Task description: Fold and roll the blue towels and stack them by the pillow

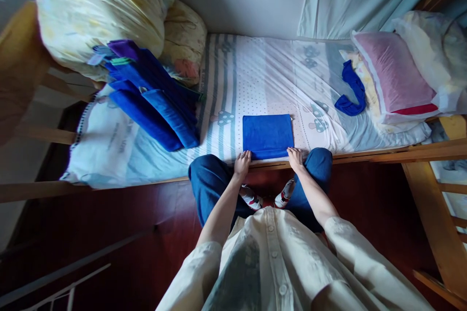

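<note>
A blue towel (268,133), folded into a flat rectangle, lies on the bed's near edge in front of me. My left hand (242,163) is closed at its near left corner, fingers curled on the edge. At the near right corner, my right hand (295,157) grips the same edge. A small pale tag shows by the towel's far right corner. To the left, a stack of folded blue towels (156,102) leans in a pile, with a purple cloth (123,49) on top.
A patterned sheet (270,73) covers the bed. Crumpled blue cloth (353,90) lies at right, beside a pink pillow (396,70). A large yellowish bedding bundle (105,9) stands at the far left. The wooden bed rail (379,156) runs along the near side.
</note>
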`<action>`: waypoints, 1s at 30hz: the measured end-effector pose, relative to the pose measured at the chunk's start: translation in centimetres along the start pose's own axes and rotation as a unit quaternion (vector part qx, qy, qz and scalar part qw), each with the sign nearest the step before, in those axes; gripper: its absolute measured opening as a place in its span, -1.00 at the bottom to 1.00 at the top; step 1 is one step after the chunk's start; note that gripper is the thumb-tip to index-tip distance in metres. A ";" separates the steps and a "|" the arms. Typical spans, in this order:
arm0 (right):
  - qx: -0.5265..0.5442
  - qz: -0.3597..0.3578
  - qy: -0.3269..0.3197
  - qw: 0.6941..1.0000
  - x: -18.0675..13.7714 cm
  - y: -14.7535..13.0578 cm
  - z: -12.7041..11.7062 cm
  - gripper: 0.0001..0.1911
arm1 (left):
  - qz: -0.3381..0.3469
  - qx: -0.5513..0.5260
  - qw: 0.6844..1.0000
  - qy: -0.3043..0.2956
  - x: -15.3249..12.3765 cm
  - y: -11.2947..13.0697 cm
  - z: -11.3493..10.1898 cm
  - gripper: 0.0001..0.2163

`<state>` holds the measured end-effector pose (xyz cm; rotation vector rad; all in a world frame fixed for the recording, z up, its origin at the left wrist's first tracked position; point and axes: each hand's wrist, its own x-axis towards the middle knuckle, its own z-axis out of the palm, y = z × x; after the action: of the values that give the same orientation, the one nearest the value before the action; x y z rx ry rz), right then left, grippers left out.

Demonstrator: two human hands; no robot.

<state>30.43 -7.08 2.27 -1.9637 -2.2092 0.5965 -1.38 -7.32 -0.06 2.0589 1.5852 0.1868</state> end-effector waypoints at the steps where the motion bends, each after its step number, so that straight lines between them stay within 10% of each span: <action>1: 0.000 0.001 0.000 1.000 0.1 0.0 0.0 -0.52 | 0.000 -0.001 1.000 -0.006 0.1 -0.1 -0.1 -0.41; 23: 0.039 0.153 -0.035 0.987 -1.3 -1.8 -3.7 -0.57 | -0.079 0.128 0.984 -0.093 -1.7 3.2 -5.9 -0.53; 30: 0.206 0.138 0.059 0.967 -0.4 -0.4 -2.9 -0.68 | -0.128 -0.048 0.991 0.014 -0.5 2.4 -6.1 -0.59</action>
<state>31.07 -6.91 5.10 -2.0231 -1.5919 0.8680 -2.04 -6.19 6.42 1.7682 1.8021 0.1950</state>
